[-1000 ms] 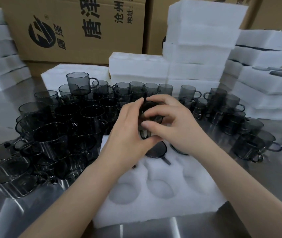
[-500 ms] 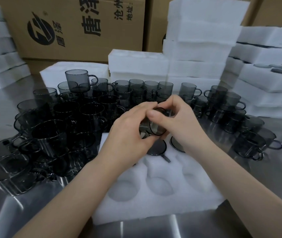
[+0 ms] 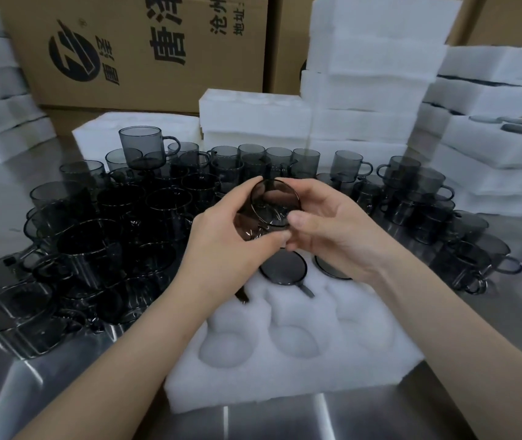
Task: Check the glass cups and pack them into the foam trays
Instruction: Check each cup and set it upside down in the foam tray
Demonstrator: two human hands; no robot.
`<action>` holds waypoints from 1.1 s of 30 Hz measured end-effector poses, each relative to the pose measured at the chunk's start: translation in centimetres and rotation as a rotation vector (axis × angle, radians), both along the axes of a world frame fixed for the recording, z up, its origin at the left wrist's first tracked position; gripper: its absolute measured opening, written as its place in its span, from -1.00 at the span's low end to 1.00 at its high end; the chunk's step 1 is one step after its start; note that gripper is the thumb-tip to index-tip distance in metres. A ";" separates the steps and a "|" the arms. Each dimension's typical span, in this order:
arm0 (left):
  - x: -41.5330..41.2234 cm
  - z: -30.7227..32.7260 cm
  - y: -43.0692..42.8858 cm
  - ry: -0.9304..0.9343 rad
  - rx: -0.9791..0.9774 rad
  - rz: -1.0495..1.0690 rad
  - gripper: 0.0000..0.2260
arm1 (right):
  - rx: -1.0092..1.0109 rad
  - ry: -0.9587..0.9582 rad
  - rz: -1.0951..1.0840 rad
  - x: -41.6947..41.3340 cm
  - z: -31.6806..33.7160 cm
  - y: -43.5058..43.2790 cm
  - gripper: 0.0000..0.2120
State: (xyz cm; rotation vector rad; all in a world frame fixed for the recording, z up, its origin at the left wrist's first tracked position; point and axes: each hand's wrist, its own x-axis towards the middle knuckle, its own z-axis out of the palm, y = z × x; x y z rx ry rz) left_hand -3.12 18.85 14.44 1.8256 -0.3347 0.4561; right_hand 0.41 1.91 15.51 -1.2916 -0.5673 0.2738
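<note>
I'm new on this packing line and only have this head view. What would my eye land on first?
First, the smoky glass cup at centre, tilted and held between the left hand and right hand above the foam tray. Next, the dense crowd of matching cups on the steel table, left of and behind the hands. Tall stacks of white foam trays rise at the back right.

The glass cup (image 3: 274,203) has turned mouth-up; right hand (image 3: 339,231) has shifted to its side.
</note>
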 end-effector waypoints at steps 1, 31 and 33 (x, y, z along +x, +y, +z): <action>0.0 0.0 -0.1 -0.001 0.032 0.021 -0.40 | -0.057 -0.037 -0.050 -0.1 0.0 0.1 -0.65; 0.1 -0.2 0.0 -0.130 0.195 -0.054 -0.37 | -0.147 -0.316 -0.342 -1.0 -0.2 0.7 -0.73; 0.1 -0.1 0.0 -0.131 0.196 -0.064 -0.39 | -0.167 -0.331 -0.409 -1.0 -0.1 0.8 -0.83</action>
